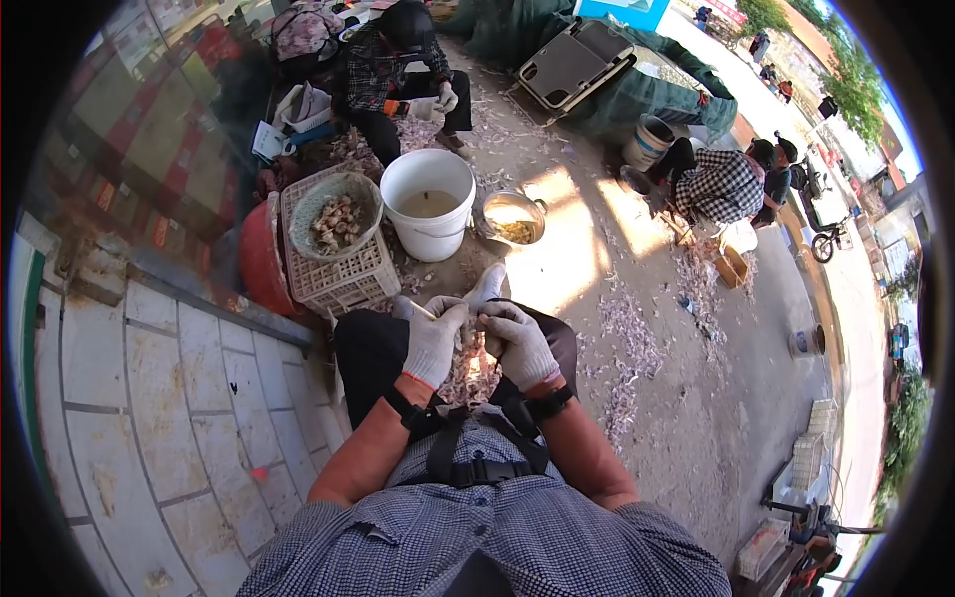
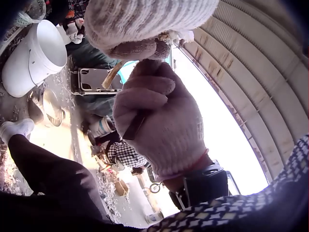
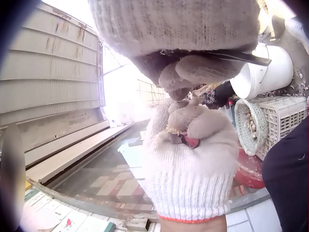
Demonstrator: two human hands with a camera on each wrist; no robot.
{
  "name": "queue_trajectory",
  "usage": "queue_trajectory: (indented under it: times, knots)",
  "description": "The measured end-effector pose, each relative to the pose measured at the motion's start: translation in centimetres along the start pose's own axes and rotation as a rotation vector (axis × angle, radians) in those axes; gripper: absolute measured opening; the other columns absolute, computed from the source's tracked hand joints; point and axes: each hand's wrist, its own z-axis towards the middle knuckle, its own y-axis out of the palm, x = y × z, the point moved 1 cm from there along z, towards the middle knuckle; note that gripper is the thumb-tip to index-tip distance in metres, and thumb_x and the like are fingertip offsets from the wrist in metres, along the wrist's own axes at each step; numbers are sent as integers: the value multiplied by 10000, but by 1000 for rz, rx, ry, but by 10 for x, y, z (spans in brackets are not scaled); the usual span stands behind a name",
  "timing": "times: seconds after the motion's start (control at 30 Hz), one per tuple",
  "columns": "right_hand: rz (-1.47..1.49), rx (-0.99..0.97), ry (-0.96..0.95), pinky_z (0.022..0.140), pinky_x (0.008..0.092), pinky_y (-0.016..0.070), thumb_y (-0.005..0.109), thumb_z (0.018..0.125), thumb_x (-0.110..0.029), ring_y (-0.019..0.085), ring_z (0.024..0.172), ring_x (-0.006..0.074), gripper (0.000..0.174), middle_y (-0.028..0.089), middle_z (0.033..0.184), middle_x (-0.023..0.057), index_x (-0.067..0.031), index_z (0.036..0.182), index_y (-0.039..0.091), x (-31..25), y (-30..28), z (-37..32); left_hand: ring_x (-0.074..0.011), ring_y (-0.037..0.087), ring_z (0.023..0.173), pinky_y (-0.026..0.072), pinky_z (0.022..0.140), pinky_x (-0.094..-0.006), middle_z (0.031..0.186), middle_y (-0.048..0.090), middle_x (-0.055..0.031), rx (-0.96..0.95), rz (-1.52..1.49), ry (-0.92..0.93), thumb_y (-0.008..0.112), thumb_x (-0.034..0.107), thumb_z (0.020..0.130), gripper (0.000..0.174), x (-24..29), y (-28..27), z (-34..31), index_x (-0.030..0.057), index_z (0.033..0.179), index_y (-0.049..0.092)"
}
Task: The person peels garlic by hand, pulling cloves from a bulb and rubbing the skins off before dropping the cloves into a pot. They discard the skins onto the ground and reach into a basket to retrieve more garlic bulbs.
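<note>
Both hands wear white knitted gloves and meet over the lap. My left hand (image 1: 435, 343) grips a garlic bulb, mostly hidden by the fingers. Its pale dry stem (image 2: 113, 75) sticks out past the glove, and purplish skin (image 3: 192, 141) shows between the fingers in the right wrist view. My right hand (image 1: 519, 343) is curled round a small knife (image 2: 136, 124), whose thin dark blade juts from the fist; the glove hides its handle. The fingertips of the two hands come together at the garlic. Peelings (image 1: 468, 381) lie between the legs below.
Ahead stand a white bucket (image 1: 430, 224) of cloudy liquid and a metal pot (image 1: 515, 221) with yellowish pieces. A mesh basket of garlic (image 1: 336, 221) sits on a plastic crate (image 1: 343, 279) beside a red tub (image 1: 261, 254). Peelings litter the ground; other people sit nearby.
</note>
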Motion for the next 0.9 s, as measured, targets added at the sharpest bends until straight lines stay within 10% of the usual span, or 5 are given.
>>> queue_trajectory:
  times: [0.47,0.9]
  knots:
    - [109,-52,-13,592,226,414,694,961,-107,527,643,71,242,665,895,-2,-11,1181,667,-6,-15,-1,-118,571,536,412,469,-271,718,627,-37,10,-19,-26,682,166,956,180,-6,-9,7,61,817,636]
    - [-96,-3,-41,564,222,415,725,954,-111,528,619,60,171,662,852,-19,-33,1102,694,-14,-10,-2,-57,591,642,467,587,-219,795,697,-14,-122,156,112,710,122,978,134,10,14,-12,-7,997,740]
